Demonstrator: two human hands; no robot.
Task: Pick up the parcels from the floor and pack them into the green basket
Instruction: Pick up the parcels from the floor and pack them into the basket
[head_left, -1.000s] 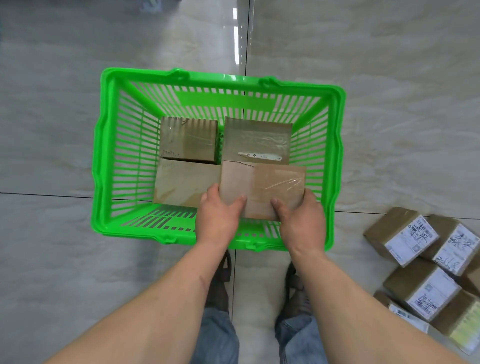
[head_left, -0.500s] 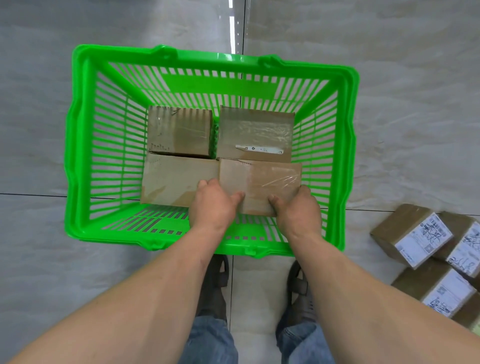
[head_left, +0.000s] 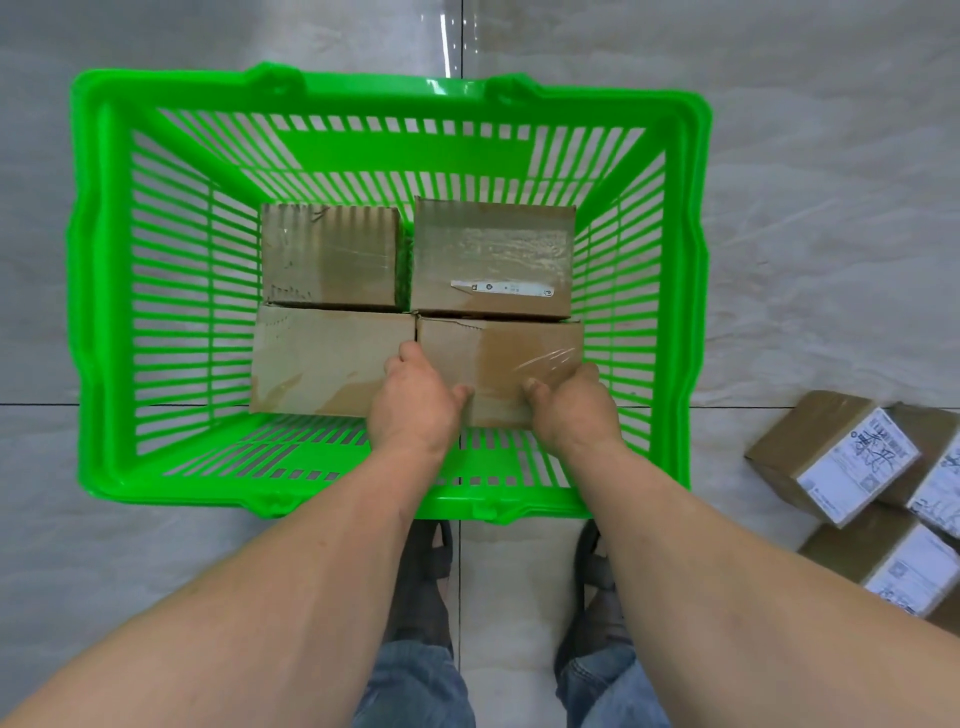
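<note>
The green basket (head_left: 104, 291) stands on the floor in front of me. Inside it lie several brown cardboard parcels. My left hand (head_left: 413, 402) and my right hand (head_left: 571, 410) both grip the near-right parcel (head_left: 498, 358), one at each near corner, with the parcel low inside the basket. Beside it on the left lies a near-left parcel (head_left: 322, 364). Behind them sit a far-left parcel (head_left: 330, 257) and a far-right parcel (head_left: 493, 249) with a white strip on top.
More parcels with white labels (head_left: 826, 452) are piled on the tiled floor at the right edge. My feet (head_left: 423, 587) stand just behind the basket's near rim. Bare tile lies to the left.
Both hands have lowered the near-right parcel deeper into the basket beside the near-left one. The view has moved closer, so the basket looks larger.
</note>
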